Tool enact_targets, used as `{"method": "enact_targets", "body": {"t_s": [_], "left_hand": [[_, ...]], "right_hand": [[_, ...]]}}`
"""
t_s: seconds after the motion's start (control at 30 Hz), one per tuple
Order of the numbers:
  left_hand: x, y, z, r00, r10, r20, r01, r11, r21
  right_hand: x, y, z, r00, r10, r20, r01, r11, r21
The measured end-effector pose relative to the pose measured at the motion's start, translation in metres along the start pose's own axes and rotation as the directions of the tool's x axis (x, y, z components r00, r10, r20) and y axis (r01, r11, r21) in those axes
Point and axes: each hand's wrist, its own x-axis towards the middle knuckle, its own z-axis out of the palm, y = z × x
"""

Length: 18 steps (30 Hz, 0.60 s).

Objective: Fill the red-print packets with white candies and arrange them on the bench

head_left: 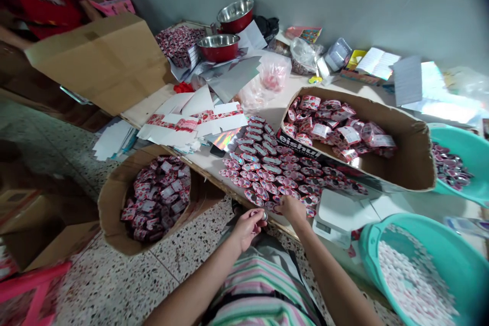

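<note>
My left hand (249, 226) is closed just off the table's front edge, with a small round piece (264, 216) pinched between thumb and fingers. Beside it, my right hand (293, 208) reaches down with fingers bent together onto the nearest of the laid-out pieces; its fingertips are hidden, so what they grip does not show. Rows of small oval pink-and-red printed pieces (267, 173) with round centres cover this part of the table. A white scale (334, 216) stands to the right of my right hand.
An open carton (414, 163) of strawberry-printed packs stands behind the rows. Two turquoise tubs (372, 244) of small parts are at right. Another carton (109, 214) full of packs is at lower left. Printed cards (198, 117) and red bowls (219, 51) lie farther back. A person (49, 0) stands upper left.
</note>
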Motion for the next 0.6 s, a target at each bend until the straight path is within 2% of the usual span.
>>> {"method": "enact_targets", "body": {"t_s": [0.2,0.37,0.6], "left_hand": [[0.004,-0.001,-0.010,0.998,-0.057,0.013,0.057,0.998,-0.001],[0.006,0.003,-0.010,0.998,-0.047,0.040,0.050,0.996,-0.079],[0.003,0.009,-0.012,0.999,-0.036,-0.018,0.033,0.990,-0.139]], "right_hand": [[0.012,0.003,0.000,0.999,0.007,0.033,-0.005,0.998,-0.066],[0.018,0.005,0.002,0.999,0.015,0.039,-0.012,0.996,-0.088],[0.006,0.010,-0.001,0.999,-0.046,0.005,0.046,0.999,-0.009]]}}
